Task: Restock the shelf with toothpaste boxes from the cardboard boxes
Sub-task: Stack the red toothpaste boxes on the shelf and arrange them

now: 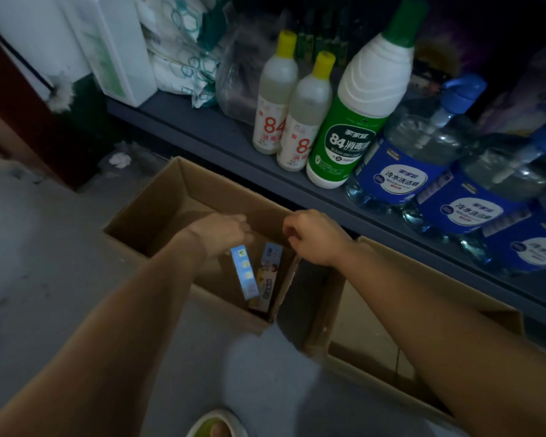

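**Left hand on a toothpaste box inside the open carton**

I see my left hand reaching into the open brown cardboard carton on the grey floor, its fingers curled round the top end of a blue toothpaste box that stands tilted near the carton's right wall. A second, lighter printed toothpaste box leans just beside it, touching or nearly so; I cannot tell which. The rest of the carton's floor looks bare cardboard.

My right hand sits at the carton's far right corner, fingers curled over the top edge of its wall; whether they pinch the cardboard I cannot tell for certain, though they appear to grip it. A second brown cardboard carton lies just to the right, flaps open, its inside showing only cardboard.

Above both cartons runs the dark grey shelf. Along its front edge stand two pale bottles with yellow caps, a green and white disinfectant bottle and clear pump bottles with blue labels. Bare shelf shows near its left corner, in front of the white packs.
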`<act>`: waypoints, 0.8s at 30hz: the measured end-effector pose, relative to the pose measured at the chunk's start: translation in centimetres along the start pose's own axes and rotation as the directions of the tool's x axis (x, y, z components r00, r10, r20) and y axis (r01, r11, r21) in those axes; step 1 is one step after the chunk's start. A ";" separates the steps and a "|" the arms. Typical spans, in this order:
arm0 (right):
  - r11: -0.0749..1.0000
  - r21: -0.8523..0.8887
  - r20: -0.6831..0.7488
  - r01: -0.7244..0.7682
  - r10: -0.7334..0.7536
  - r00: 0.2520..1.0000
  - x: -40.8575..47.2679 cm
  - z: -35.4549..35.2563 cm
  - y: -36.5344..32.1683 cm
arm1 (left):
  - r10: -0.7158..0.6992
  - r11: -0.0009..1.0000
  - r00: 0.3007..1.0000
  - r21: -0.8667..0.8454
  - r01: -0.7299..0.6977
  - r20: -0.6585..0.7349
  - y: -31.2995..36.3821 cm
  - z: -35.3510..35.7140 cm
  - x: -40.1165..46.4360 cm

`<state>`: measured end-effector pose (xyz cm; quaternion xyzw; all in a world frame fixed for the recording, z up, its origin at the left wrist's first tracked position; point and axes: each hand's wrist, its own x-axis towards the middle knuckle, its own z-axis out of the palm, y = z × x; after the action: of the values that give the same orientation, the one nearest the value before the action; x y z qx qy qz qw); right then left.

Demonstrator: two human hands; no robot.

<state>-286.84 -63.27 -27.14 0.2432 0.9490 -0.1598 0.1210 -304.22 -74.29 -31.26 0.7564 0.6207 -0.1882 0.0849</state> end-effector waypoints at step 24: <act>0.819 0.079 0.208 -0.569 0.544 0.813 7.2 9.0 -5.7 | -0.250 0.921 0.968 -0.306 0.241 0.009 -7.1 4.1 -5.6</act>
<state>-294.43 -68.22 -36.23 0.5033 0.8081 -0.2033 0.2289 -312.75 -79.29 -32.07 0.6533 0.7332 -0.0878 0.1667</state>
